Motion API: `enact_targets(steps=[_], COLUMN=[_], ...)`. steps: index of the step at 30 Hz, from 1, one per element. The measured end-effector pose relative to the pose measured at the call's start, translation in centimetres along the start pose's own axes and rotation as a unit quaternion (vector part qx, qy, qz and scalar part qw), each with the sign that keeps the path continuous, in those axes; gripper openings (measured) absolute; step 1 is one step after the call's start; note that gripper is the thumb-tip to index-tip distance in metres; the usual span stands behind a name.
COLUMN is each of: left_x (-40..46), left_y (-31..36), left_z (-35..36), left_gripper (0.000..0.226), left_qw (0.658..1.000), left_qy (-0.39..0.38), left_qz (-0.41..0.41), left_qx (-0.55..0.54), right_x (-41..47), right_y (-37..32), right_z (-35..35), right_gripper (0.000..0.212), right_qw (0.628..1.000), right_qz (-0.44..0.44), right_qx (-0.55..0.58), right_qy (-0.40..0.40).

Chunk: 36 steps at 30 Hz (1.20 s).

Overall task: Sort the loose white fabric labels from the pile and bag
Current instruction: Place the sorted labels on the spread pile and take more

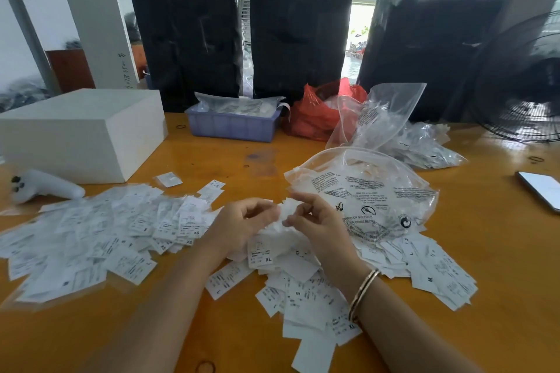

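White fabric labels point(303, 291) lie heaped on the orange desk point(485, 327) beside a clear printed bag point(378, 191); left hand point(239, 227) and right hand point(318, 221), fingers curled, pinch a small bunch point(286, 210) between them.

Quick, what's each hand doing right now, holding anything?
Left hand: fingers curled, pinching the white labels held between both hands.
Right hand: fingers curled, pinching the same white labels.

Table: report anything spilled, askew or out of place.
Nothing is damaged. The labels lie in loose overlapping heaps, some slipping from the clear bag. A phone sits at the table's right edge, partly out of view.
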State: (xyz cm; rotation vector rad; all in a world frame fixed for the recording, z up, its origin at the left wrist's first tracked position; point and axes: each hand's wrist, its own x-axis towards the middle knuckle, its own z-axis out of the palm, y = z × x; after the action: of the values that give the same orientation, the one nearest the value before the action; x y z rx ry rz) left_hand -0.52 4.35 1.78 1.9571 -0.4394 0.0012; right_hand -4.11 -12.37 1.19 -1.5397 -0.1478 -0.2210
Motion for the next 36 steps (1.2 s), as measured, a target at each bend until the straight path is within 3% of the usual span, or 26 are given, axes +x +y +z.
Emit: enact_targets(steps=[2, 4, 6, 8, 10, 12, 13, 19, 23, 25, 28, 33, 34, 36], left_x=[0.2, 0.1, 0.0, 0.1, 0.2, 0.2, 0.3, 0.4, 0.4, 0.4, 0.4, 0.3, 0.2, -0.1], left_y=[-0.1, -0.1, -0.1, -0.1, -0.1, -0.2, -0.3, -0.6, -0.7, -0.8, -0.8, -0.7, -0.6, -0.4], left_z=[0.3, 0.4, 0.2, 0.0, -0.1, -0.1, -0.1, 0.3, 0.5, 0.7, 0.8, 0.9, 1.0, 1.2], left_gripper=[0.012, 0.011, 0.011, 0.011, 0.01, 0.009, 0.007, 0.006, 0.004, 0.007, 0.009, 0.009, 0.011, 0.014], left_qw=[0.999, 0.995, 0.983, 0.969, 0.957, 0.952, 0.953, 0.965, 0.97, 0.973, 0.976, 0.985, 0.987, 0.988], left_qy=[0.029, 0.071, 0.123, 0.165, 0.191, 0.2, 0.201, 0.194, 0.192, 0.188, 0.178, 0.148, 0.143, 0.131], left_qz=[-0.008, -0.026, -0.044, -0.059, -0.073, -0.079, -0.077, -0.065, -0.053, -0.04, -0.021, 0.036, 0.054, 0.085], left_qx=[-0.024, -0.066, -0.126, -0.174, -0.204, -0.216, -0.214, -0.165, -0.139, -0.128, -0.127, -0.086, -0.059, -0.013], right_x=[0.0, -0.1, -0.3, -0.6, -0.8, -0.8, -0.7, -0.8, -0.9, -0.9, -0.7, -0.3, -0.2, -0.2], right_y=[-0.2, -0.3, -0.2, 0.3, 0.8, 1.1, 1.1, 0.9, 0.2, 0.1, 0.2, 0.5, 0.5, 0.3], right_z=[0.2, 0.4, 0.7, 1.1, 1.6, 2.0, 2.1, 2.1, 1.5, 1.0, 0.3, -0.2, -0.2, -0.2], right_gripper=[0.035, 0.033, 0.027, 0.029, 0.046, 0.057, 0.057, 0.035, 0.023, 0.024, 0.035, 0.078, 0.076, 0.051], right_qw=[1.0, 0.999, 0.985, 0.926, 0.851, 0.801, 0.795, 0.834, 0.943, 0.973, 0.983, 0.997, 0.997, 0.996], right_qz=[0.002, 0.003, -0.021, -0.07, -0.116, -0.132, -0.129, -0.109, -0.021, 0.014, 0.019, 0.016, 0.022, 0.009], right_qx=[-0.003, -0.035, -0.173, -0.363, -0.495, -0.561, -0.57, -0.521, -0.317, -0.224, -0.183, -0.071, -0.058, -0.035], right_qy=[-0.002, 0.0, -0.014, -0.073, -0.134, -0.161, -0.164, -0.142, -0.095, -0.062, -0.006, 0.038, 0.054, 0.08])
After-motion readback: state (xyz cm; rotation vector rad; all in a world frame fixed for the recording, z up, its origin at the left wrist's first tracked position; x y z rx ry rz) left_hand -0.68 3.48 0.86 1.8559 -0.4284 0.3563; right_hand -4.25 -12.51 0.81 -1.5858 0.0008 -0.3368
